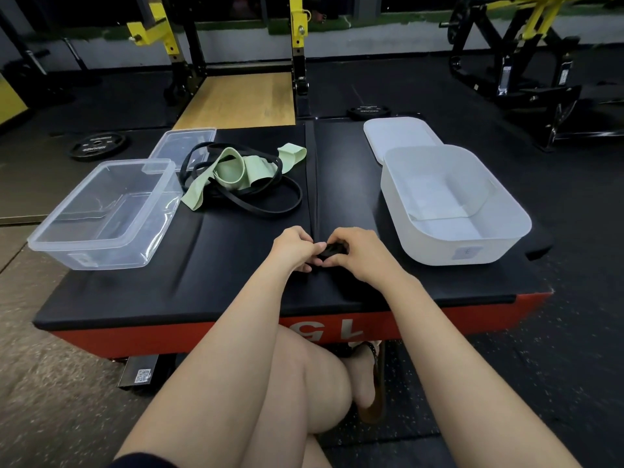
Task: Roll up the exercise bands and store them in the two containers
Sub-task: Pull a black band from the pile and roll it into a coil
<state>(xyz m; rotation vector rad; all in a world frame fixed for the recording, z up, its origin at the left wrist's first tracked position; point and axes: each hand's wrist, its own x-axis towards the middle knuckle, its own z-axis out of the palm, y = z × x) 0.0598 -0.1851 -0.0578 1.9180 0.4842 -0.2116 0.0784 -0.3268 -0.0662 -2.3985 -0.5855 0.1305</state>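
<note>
A black exercise band runs in a long strip (315, 184) up the middle of the black padded platform (236, 265). Its near end is wound into a small black roll (332, 249) between my hands. My left hand (293, 249) and my right hand (354, 253) both pinch this roll with curled fingers. Further back, a light green band (236, 170) lies tangled with a thin black loop band (270, 204). A clear plastic container (104, 211) stands at the left and a white container (452, 204) at the right, both with nothing inside.
A clear lid (184, 140) lies behind the clear container, and a white lid (398, 133) behind the white one. Weight plates (98, 145) lie on the gym floor. A yellow and black rack (297, 45) stands beyond the platform. My legs are below the platform's red front edge.
</note>
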